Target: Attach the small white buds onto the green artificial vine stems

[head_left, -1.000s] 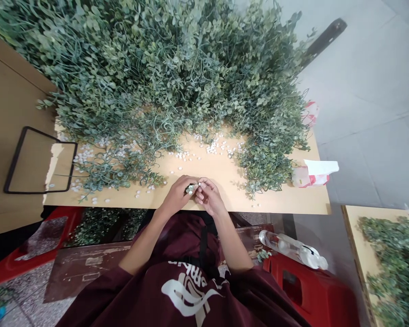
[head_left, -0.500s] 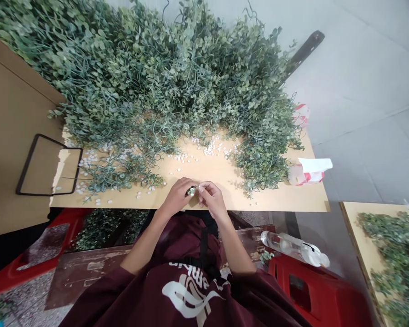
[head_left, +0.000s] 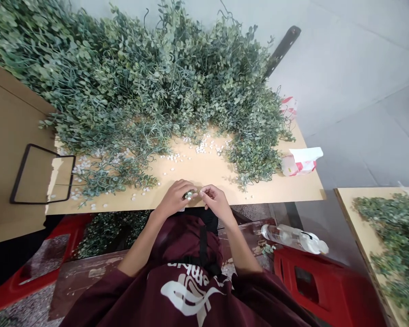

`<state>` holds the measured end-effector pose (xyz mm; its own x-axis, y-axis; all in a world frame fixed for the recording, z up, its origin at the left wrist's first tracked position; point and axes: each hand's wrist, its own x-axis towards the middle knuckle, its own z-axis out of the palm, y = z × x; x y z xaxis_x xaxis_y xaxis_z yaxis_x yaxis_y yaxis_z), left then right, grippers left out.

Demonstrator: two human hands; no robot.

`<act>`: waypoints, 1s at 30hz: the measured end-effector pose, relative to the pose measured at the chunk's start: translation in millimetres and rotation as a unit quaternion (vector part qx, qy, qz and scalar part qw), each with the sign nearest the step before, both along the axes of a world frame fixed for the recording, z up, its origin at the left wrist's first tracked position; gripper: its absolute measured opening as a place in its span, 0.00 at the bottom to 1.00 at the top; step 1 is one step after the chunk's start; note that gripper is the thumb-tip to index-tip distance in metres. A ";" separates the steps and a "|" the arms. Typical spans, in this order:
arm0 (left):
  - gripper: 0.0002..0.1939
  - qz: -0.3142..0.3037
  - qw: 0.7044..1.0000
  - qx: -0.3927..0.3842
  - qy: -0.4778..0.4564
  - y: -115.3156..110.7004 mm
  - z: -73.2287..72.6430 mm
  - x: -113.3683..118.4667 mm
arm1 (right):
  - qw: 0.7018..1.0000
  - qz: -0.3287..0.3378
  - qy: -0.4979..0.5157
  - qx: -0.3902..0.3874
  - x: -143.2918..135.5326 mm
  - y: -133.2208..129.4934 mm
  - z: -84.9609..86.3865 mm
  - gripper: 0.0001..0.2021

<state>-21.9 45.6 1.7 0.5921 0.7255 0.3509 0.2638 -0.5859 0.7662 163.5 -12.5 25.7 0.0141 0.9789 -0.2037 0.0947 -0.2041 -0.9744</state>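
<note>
Gripping a small leafy sprig (head_left: pixel 188 195) in the curled left hand (head_left: pixel 176 199), just below the middle of the frame; holding the right hand (head_left: pixel 216 200) bent just beside, fingertips close together, too small to tell whether closed on anything. Could drop the sprig over the near edge of the table (head_left: pixel 206 170) through a loosened grip, or scatter the loose white bits (head_left: pixel 202 148), upper centre, by brushing past. Looking smooth and pale across the tabletop; wiry, round-leaved, plastic-like in the greenery (head_left: pixel 150 81) filling the top.
</note>
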 end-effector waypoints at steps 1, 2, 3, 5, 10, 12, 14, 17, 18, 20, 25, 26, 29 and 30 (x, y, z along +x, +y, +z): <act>0.10 0.005 1.000 -0.019 -0.018 -0.5 1.0 -0.5 | 1.000 0.000 -0.006 -0.002 2.9 -1.0 1.0 0.11; 0.11 0.015 0.998 -0.043 -0.039 -0.9 1.9 -1.2 | 1.000 0.001 -0.011 -0.005 6.8 -2.1 2.8 0.11; 0.11 0.031 0.995 -0.072 -0.062 -1.3 2.5 -2.1 | 1.000 0.002 -0.017 -0.007 11.8 -3.5 5.6 0.11; 0.11 0.074 0.983 -0.130 -0.102 -1.7 2.7 -4.4 | 1.000 0.007 -0.030 -0.007 25.5 -7.1 14.7 0.10; 0.15 0.120 0.955 -0.218 -0.158 -0.4 -4.5 -9.1 | 0.994 0.079 -0.062 -0.033 72.9 -24.2 52.3 0.09; 0.17 0.106 0.952 -0.233 -0.170 0.5 -9.2 -9.8 | 0.989 0.118 -0.076 -0.055 92.5 -33.9 67.0 0.09; 0.17 0.094 0.948 -0.243 -0.181 1.3 -12.9 -9.9 | 0.979 0.163 -0.095 -0.080 110.8 -43.3 77.4 0.09; 0.17 0.087 0.942 -0.259 -0.196 1.8 -15.1 -9.9 | 0.959 0.222 -0.137 -0.115 133.7 -53.2 83.4 0.11; 0.17 0.086 0.939 -0.266 -0.199 1.9 -15.0 -9.9 | 0.952 0.231 -0.157 -0.127 139.5 -54.7 83.2 0.12; 0.16 0.086 0.936 -0.275 -0.201 2.0 -14.2 -10.1 | 0.939 0.233 -0.207 -0.146 147.7 -54.4 80.9 0.13; 0.16 0.093 0.935 -0.284 -0.191 3.0 -12.0 -9.9 | 0.917 0.185 -0.325 -0.141 148.7 -38.9 77.1 0.14; 0.16 0.094 0.935 -0.284 -0.189 3.2 -11.6 -9.7 | 0.916 0.177 -0.335 -0.132 146.6 -34.2 77.7 0.14; 0.16 0.092 0.936 -0.283 -0.187 3.9 -10.7 -8.9 | 0.919 0.158 -0.350 -0.089 140.6 -17.1 80.1 0.14; 0.15 0.092 0.936 -0.282 -0.188 4.0 -10.5 -8.7 | 0.921 0.139 -0.356 -0.068 140.0 -10.0 80.0 0.14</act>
<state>-30.6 49.6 -8.8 0.3509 0.9356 0.0393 -0.0297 -0.0308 0.9991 303.5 -22.5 105.6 -0.0560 0.9309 -0.3610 0.7679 -0.1909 -0.6114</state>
